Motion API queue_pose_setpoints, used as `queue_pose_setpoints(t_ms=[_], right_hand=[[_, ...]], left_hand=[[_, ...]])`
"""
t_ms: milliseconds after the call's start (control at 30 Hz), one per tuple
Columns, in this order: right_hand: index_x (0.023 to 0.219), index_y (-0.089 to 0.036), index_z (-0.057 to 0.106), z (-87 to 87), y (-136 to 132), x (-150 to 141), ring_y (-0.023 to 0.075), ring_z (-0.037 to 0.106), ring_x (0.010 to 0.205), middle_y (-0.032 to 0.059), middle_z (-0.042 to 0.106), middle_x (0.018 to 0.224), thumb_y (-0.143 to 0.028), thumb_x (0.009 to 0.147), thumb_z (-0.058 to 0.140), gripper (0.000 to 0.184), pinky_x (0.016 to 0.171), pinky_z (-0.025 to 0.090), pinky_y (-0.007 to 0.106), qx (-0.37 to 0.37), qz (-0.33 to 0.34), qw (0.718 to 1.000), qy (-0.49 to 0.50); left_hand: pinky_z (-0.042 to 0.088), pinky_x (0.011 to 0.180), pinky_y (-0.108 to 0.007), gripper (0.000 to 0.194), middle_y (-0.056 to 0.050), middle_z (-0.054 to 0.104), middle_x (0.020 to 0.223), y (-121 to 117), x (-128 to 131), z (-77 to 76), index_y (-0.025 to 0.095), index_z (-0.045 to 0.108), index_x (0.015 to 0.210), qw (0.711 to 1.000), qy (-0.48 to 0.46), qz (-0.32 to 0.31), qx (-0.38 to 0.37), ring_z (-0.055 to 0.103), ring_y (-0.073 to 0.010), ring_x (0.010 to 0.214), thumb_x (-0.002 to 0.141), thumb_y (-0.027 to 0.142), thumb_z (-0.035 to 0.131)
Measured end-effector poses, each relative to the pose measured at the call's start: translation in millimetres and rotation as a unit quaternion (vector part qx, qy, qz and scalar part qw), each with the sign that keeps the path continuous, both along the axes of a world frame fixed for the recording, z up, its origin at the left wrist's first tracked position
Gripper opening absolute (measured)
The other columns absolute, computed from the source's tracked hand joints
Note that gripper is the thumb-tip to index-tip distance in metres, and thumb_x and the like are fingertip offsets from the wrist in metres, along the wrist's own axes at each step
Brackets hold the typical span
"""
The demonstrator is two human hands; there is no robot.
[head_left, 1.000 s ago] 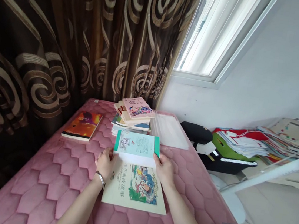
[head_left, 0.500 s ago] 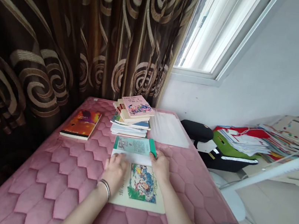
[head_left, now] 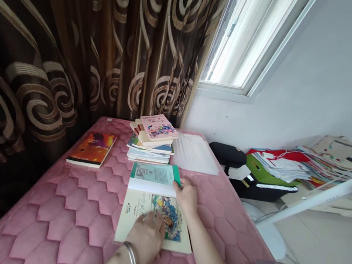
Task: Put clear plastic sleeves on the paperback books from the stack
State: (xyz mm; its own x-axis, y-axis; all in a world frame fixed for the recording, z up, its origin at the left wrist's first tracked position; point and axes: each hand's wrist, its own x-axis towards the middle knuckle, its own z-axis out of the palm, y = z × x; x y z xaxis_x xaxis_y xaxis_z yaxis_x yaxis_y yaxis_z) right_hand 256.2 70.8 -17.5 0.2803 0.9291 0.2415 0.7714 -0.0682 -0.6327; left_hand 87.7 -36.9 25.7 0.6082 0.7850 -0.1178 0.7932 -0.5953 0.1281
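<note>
A cream-covered book (head_left: pixel 125 226) with a colourful illustration lies flat on the pink quilted surface in front of me. Along its far side is a teal-green printed panel (head_left: pixel 156 173) with a white strip; whether this is a flap or a separate book I cannot tell. My right hand (head_left: pixel 186 199) grips the right edge of the green panel, thumb on top. Over the lower middle of the cream cover is my left hand (head_left: pixel 147 233), fingers bent a little and apart, partly hiding the illustration. It holds nothing visible, and a silver bracelet circles its wrist.
Beyond the book stands a stack of books (head_left: pixel 152 146), a pink one on top. An orange book (head_left: pixel 92 149) lies to the left, and a clear plastic sheet (head_left: pixel 196 152) to the right. A white lamp stand (head_left: pixel 303 212) and a dark box (head_left: pixel 260 191) are off the right side.
My left hand has moved from the book's upper left down toward me and right, onto the lower cover, uncovering the title. My right hand keeps its grip. The view has shifted slightly.
</note>
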Motion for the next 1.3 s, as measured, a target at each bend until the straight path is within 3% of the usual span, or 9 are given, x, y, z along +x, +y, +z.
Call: queue_pose_setpoints(t_ms=[100, 267, 467, 667, 767, 833, 933, 1067, 1300], right_hand=[[0.092, -0.022, 0.065, 0.3, 0.5, 1.2, 0.022, 0.067, 0.074, 0.0046, 0.072, 0.078, -0.036, 0.082, 0.05, 0.023, 0.058, 0.04, 0.026, -0.008, 0.001, 1.0, 0.003], [0.092, -0.02, 0.063, 1.7, 0.6, 0.9, 0.0235, 0.067, 0.078, 0.0066, 0.072, 0.083, -0.034, 0.082, 0.05, 0.022, 0.06, 0.041, 0.027, -0.019, 0.003, 1.0, 0.008], [0.087, -0.02, 0.058, -2.7, -16.6, 0.4, 0.024, 0.067, 0.08, 0.0074, 0.071, 0.083, -0.032, 0.08, 0.051, 0.015, 0.062, 0.042, 0.028, -0.037, 0.029, 0.999, -0.011], [0.096, -0.019, 0.052, -7.2, -41.6, 3.9, 0.0242, 0.066, 0.084, 0.0082, 0.07, 0.088, -0.032, 0.083, 0.048, 0.019, 0.065, 0.042, 0.028, -0.06, 0.019, 0.998, -0.019], [0.096, -0.019, 0.051, -5.8, -46.3, 2.1, 0.0232, 0.066, 0.087, 0.0074, 0.069, 0.091, -0.032, 0.085, 0.046, 0.018, 0.068, 0.043, 0.028, -0.071, 0.021, 0.997, -0.012], [0.097, -0.02, 0.052, -4.3, -47.4, -0.3, 0.0223, 0.065, 0.089, 0.0071, 0.069, 0.093, -0.031, 0.086, 0.045, 0.018, 0.071, 0.043, 0.027, -0.07, 0.018, 0.997, -0.006], [0.1, -0.019, 0.052, -1.9, -48.2, -3.3, 0.0217, 0.064, 0.092, 0.0082, 0.068, 0.098, -0.031, 0.086, 0.044, 0.02, 0.073, 0.044, 0.027, -0.059, 0.005, 0.998, 0.002], [0.102, -0.017, 0.053, 2.5, -48.4, -5.2, 0.0224, 0.064, 0.091, 0.0091, 0.068, 0.097, -0.029, 0.086, 0.044, 0.022, 0.073, 0.044, 0.028, -0.059, 0.003, 0.998, 0.015], [0.101, -0.016, 0.054, 7.9, -46.7, -5.4, 0.021, 0.064, 0.088, 0.0076, 0.068, 0.092, -0.024, 0.087, 0.044, 0.019, 0.071, 0.043, 0.026, -0.074, 0.022, 0.997, -0.01]], left_hand=[[0.052, 0.083, -0.044, 0.03, -0.016, 0.062, 0.115, -2.8, 1.1, 2.1, 0.015, 0.06, 0.114, 0.998, -0.024, -0.034, 0.045, 0.057, -0.0312, 0.108, 0.085, 0.017, 0.052], [0.054, 0.077, -0.048, 0.036, -0.022, 0.053, 0.13, -9.4, 3.8, -4.3, 0.012, 0.054, 0.122, 0.993, -0.019, -0.079, 0.084, 0.055, -0.036, 0.114, 0.09, 0.013, 0.038], [0.054, 0.056, -0.038, 0.04, -0.027, 0.058, 0.121, -28.0, 1.7, 14.9, 0.006, 0.049, 0.127, 0.982, 0.011, -0.159, 0.106, 0.065, -0.0358, 0.093, 0.09, 0.016, 0.038], [0.051, 0.05, -0.03, 0.024, -0.012, 0.07, 0.096, -35.6, -0.7, 27.7, 0.015, 0.064, 0.102, 0.982, 0.005, -0.191, -0.001, 0.067, -0.0238, 0.071, 0.088, 0.02, 0.044], [0.054, 0.076, -0.031, 0.029, -0.007, 0.069, 0.107, -17.7, -10.5, 32.0, 0.022, 0.062, 0.11, 0.987, -0.085, -0.137, -0.018, 0.066, -0.0217, 0.093, 0.089, 0.036, 0.048], [0.045, 0.097, -0.037, 0.045, -0.009, 0.056, 0.131, 1.0, -19.9, 30.1, 0.021, 0.051, 0.128, 0.99, -0.135, -0.042, 0.023, 0.052, -0.0239, 0.12, 0.091, 0.045, 0.041], [0.025, 0.113, -0.047, 0.053, -0.009, 0.034, 0.148, 27.8, -32.5, 17.8, 0.018, 0.039, 0.138, 0.994, -0.101, 0.043, 0.023, 0.027, -0.0261, 0.138, 0.093, 0.045, 0.034], [0.011, 0.116, -0.05, 0.064, -0.008, 0.014, 0.154, 43.4, -37.1, -1.3, 0.012, 0.022, 0.146, 0.994, -0.042, 0.097, -0.022, 0.008, -0.0276, 0.142, 0.092, 0.046, 0.029], [0.012, 0.116, -0.047, 0.068, -0.008, 0.007, 0.155, 45.9, -31.2, -7.4, 0.012, 0.017, 0.147, 0.991, -0.005, 0.129, -0.042, 0.006, -0.0284, 0.142, 0.091, 0.051, 0.02]])
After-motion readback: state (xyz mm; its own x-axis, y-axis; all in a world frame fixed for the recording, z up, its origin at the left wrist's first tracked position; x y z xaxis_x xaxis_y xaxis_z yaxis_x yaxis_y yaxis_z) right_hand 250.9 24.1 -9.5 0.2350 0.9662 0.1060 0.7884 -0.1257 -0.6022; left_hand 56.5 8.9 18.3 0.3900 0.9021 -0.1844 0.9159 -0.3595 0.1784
